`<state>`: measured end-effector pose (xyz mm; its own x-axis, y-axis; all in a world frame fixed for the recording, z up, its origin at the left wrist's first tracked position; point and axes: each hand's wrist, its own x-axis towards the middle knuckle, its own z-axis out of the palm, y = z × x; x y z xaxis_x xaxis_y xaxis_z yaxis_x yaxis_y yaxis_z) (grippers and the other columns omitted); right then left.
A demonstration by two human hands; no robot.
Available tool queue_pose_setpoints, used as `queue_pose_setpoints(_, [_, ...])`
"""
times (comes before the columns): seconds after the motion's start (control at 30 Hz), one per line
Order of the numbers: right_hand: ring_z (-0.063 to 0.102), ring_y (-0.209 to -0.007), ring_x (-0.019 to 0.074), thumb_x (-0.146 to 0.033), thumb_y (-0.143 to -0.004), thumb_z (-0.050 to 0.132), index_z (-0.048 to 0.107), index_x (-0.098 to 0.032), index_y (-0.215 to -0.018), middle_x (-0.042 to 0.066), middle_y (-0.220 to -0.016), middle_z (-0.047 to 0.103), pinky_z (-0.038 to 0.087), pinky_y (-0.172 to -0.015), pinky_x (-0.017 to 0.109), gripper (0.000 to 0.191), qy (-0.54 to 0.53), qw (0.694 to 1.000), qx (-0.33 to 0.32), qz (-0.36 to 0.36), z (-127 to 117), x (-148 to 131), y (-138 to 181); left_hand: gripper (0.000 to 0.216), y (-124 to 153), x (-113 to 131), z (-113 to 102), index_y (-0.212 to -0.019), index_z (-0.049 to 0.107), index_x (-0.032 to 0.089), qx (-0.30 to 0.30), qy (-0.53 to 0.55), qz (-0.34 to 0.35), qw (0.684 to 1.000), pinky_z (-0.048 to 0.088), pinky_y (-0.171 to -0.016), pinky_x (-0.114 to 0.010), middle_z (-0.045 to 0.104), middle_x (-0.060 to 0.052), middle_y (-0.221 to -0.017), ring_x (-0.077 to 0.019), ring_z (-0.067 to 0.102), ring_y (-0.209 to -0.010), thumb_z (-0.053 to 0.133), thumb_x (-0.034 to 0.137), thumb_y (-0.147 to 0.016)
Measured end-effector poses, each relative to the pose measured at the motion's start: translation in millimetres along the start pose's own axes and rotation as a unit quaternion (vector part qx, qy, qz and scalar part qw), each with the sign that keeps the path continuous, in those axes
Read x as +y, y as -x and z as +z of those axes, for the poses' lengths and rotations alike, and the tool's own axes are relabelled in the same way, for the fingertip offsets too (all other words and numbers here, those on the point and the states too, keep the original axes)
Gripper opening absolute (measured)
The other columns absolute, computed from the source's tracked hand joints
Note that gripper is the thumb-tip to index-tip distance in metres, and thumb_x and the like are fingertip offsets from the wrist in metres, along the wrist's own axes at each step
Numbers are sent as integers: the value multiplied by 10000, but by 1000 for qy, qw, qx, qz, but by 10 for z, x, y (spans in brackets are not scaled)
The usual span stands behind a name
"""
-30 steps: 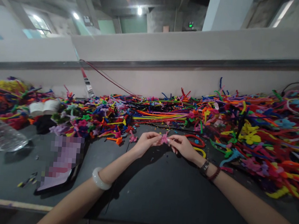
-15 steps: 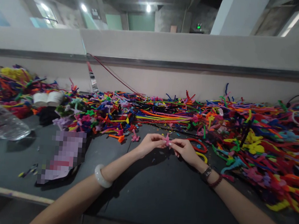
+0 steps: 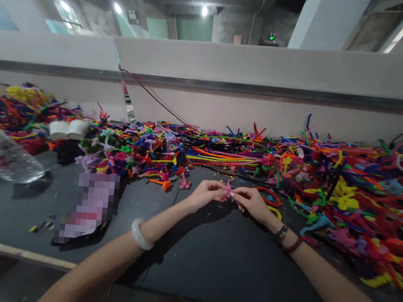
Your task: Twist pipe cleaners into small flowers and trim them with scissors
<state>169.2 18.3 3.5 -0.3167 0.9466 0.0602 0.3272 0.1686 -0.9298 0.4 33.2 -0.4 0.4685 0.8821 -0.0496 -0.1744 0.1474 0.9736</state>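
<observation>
Left hand (image 3: 205,193): curled inward over the desk, a white bangle (image 3: 141,234) on the wrist; fingers (image 3: 216,188) closed in a pinch on the flower's left side.

Right hand (image 3: 251,204): facing the left hand, a wristwatch (image 3: 280,234) and a dark bead bracelet (image 3: 294,245) on the wrist; fingers (image 3: 237,193) likewise closed in a pinch on the flower's right side.

Pink pipe-cleaner flower (image 3: 227,190): gripped between both hands, at the middle of the desk's front area; exact shape partly hidden by the fingers.

Handling: probably very light, fuzzy and easily bent, with springy wire inside; safest hold likely at the twisted centre, since the thin petals looked apt to deform.

Desk (image 3: 219,273): dark-topped, scattered with small scraps.

Beside the hands: a red pipe-cleaner loop (image 3: 269,197) and a yellow pipe-cleaner loop (image 3: 275,212) to the right; a small pink pipe-cleaner flower (image 3: 184,183) to the left.

Further left: a pixelated, unreadable object (image 3: 94,207), a clear plastic bottle (image 3: 7,156) lying on its side, white cups (image 3: 67,129).

Far: a multicoloured pipe-cleaner heap (image 3: 351,195) along a pale partition wall (image 3: 260,113).
</observation>
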Motion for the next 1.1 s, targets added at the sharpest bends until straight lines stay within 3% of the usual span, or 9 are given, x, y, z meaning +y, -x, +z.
queue_pose_setpoints(1.1, [395, -397, 47, -377, -694, 549, 602, -140, -698, -29, -515, 496, 324, -375, 173, 243, -20, 1000, -14, -5, -34, 80, -11, 338, -54, -70, -7, -760, 595, 95, -12, 12, -8, 1000, 437, -596, -220, 578, -28, -624, -83, 547, -563, 588, 412, -646])
